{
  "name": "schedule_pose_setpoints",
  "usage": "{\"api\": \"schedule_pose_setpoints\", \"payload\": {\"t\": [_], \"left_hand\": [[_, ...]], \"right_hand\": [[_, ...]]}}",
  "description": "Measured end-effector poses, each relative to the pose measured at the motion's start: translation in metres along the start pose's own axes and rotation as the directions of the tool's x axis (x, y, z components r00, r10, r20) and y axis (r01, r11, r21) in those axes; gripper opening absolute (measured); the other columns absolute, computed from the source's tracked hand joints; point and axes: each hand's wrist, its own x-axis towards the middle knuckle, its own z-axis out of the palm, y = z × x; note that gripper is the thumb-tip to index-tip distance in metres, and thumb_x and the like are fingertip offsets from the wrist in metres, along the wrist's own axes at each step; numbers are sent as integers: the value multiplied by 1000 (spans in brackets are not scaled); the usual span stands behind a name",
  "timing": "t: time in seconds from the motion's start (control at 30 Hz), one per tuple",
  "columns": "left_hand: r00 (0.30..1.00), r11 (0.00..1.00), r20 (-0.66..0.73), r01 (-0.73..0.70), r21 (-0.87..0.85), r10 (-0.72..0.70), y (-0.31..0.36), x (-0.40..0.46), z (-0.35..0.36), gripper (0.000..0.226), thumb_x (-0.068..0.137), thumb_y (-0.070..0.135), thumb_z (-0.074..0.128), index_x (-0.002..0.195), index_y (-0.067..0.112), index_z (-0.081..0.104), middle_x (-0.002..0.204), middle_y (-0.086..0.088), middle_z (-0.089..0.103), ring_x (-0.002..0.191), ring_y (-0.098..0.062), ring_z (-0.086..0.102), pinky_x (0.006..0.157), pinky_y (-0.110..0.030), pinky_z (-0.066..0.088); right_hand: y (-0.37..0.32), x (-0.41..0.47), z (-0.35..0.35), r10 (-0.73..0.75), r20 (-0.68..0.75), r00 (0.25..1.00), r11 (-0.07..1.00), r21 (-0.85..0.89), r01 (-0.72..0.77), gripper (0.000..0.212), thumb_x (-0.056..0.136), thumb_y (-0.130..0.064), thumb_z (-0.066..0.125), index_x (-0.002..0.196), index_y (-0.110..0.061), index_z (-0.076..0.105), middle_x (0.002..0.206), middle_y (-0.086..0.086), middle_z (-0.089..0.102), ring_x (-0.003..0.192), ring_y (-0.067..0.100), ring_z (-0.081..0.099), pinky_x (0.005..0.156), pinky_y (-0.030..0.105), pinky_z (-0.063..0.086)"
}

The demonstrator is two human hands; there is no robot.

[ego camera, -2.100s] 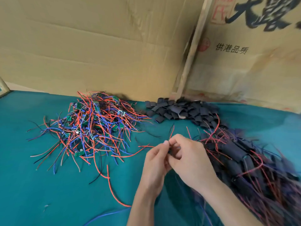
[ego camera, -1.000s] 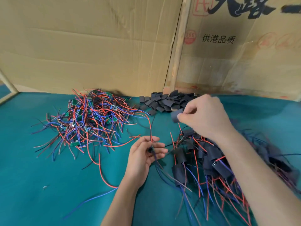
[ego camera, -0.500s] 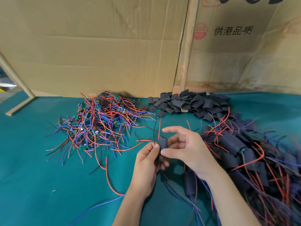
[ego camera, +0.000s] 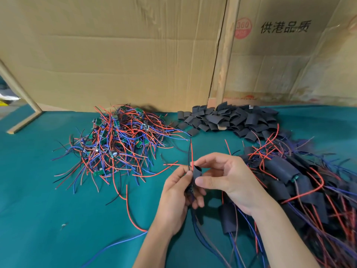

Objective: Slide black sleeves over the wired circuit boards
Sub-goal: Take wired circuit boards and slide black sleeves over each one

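We are at the threading stage: our right hand point(ego camera: 229, 178) pinches a black sleeve point(ego camera: 197, 173) between thumb and forefinger, its open mouth turned up, while our left hand point(ego camera: 177, 192) grips the wired circuit board point(ego camera: 190, 190) just below it, fingers curled around the board so that only a sliver of it shows. The board's red lead point(ego camera: 191, 151) and a thin black one rise past the sleeve's mouth (whether they already run through it we cannot tell). To do this well, we judge that the leads should be gathered together and fed through first, then the sleeve held rounded, not flattened, so the board's corners do not catch. Pulling by the wires alone could strain the solder joints, so better to push the board from behind. The bare boards point(ego camera: 117, 140) lie tangled on the green cloth point(ego camera: 38, 209) to the left, spare sleeves point(ego camera: 228, 118) behind, finished pieces point(ego camera: 289, 175) at right.
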Motion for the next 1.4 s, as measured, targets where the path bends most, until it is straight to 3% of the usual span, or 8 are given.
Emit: {"api": "schedule_pose_setpoints", "payload": {"t": [0.13, 0.3, 0.53, 0.87, 1.03, 1.17, 1.27, 1.4], "left_hand": [[999, 1000, 39, -19, 8, 19, -1, 0, 0, 25, 105, 13, 42, 86, 14, 59, 63, -14, 59, 40, -21, 53, 38, -21, 36], [995, 998, 86, -48, 41, 44, -3, -1, 1, 31, 107, 11, 40, 91, 13, 67, 78, -17, 67, 56, -24, 65, 51, -24, 50], [988, 965, 6, -150, 217, 152, -11, 2, 3, 28, 104, 11, 47, 93, 12, 73, 93, -13, 72, 88, -22, 65, 90, -42, 53], [940, 873, -158, -206, 443, 302, -15, -2, 0, 18, 92, 5, 66, 90, 19, 78, 87, 3, 76, 80, -13, 68, 78, -33, 54], [926, 816, -139, -230, 529, 352, -15, -4, 1, 21, 85, 20, 59, 96, 21, 78, 87, 6, 77, 83, -16, 72, 79, -38, 58], [919, 820, -161, -230, 524, 360, -15, -4, 2, 30, 93, 4, 56, 95, 30, 72, 78, 4, 73, 63, -15, 65, 63, -35, 58], [920, 846, -201, -202, 494, 337, -16, -3, 1, 36, 90, -5, 51, 94, 26, 69, 77, 4, 70, 54, -16, 62, 55, -32, 54], [918, 887, -234, -204, 413, 320, -12, -5, -1, 30, 77, 10, 46, 93, 24, 67, 76, -14, 58, 51, -23, 63, 48, -28, 50]], "right_hand": [[2, 0, 2, -5, -9, 1000, 999, 51, 6, 26, 69, -1, 87, 90, -12, 76, 101, 24, 74, 57, 29, 61, 61, 35, 55], [-2, -1, -2, 3, -106, 994, 1000, 7, -2, 32, 64, -2, 91, 91, -6, 72, 93, 23, 76, 63, 27, 62, 61, 29, 56], [-3, 0, 0, 3, -205, 979, 999, -42, -12, 27, 72, 8, 84, 94, -1, 72, 87, 17, 78, 64, 23, 67, 60, 26, 55], [-4, -2, 3, 72, -119, 990, 988, -129, -88, 32, 69, -3, 92, 94, -15, 77, 91, 4, 78, 68, 18, 72, 68, 21, 55], [0, -1, 3, 113, -153, 982, 971, -192, -142, 36, 62, -26, 92, 95, -24, 79, 74, 17, 74, 63, 18, 68, 69, 23, 54], [0, 1, 2, 72, -155, 985, 979, -176, -100, 28, 67, -11, 91, 92, -15, 79, 83, 13, 77, 64, 19, 65, 62, 25, 54], [-3, 2, -4, 51, -229, 972, 995, -69, -68, 23, 71, 4, 86, 87, -8, 75, 80, 13, 77, 63, 16, 66, 55, 23, 53], [-9, 6, -10, -62, -466, 882, 992, 68, 106, 19, 77, 4, 81, 88, -9, 72, 76, 9, 76, 60, 14, 65, 58, 22, 53]]}}
